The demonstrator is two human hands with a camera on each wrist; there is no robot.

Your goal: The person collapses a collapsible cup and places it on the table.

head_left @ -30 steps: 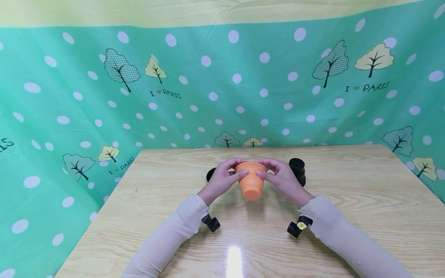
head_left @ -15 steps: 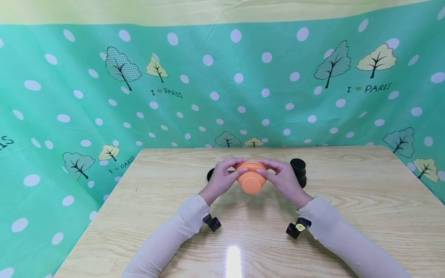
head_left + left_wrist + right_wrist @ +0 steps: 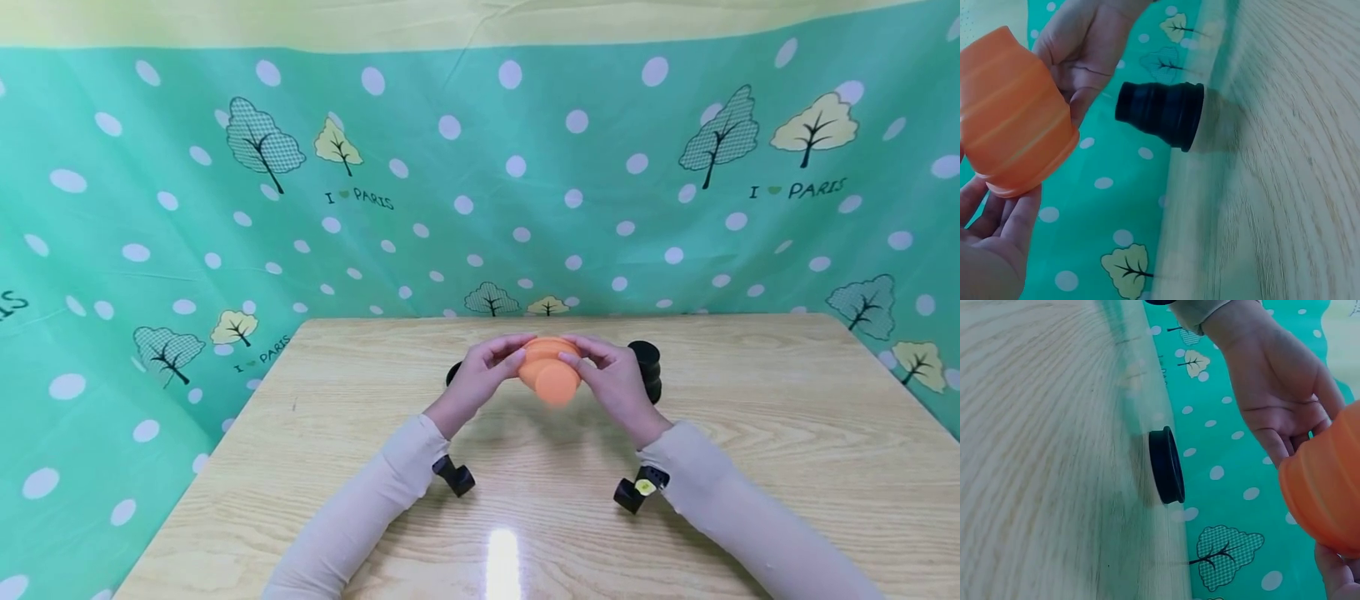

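Note:
Both hands hold an orange collapsible cup (image 3: 557, 385) above the table. Its stepped sides are drawn out in the left wrist view, and its small round base faces the head camera. My left hand (image 3: 477, 373) grips one side of the wide rim, thumb on the near face and fingers behind. On the opposite side my right hand (image 3: 613, 383) grips it in the same way. A black stepped cup (image 3: 1163, 112) stands mouth down on the table beyond the right hand. Past the left hand lies a low black ring-shaped piece (image 3: 1166, 465), mostly hidden in the head view.
The wood-grain table (image 3: 750, 467) ends at a green dotted curtain (image 3: 420, 183) along the back and sides. Black wrist-camera mounts (image 3: 455, 477) hang under both sleeves, close over the tabletop.
The orange cup has tilted, its base swinging up to face the head camera, and shifted slightly right. Both hands keep their grip on the rim. The black pieces have not moved.

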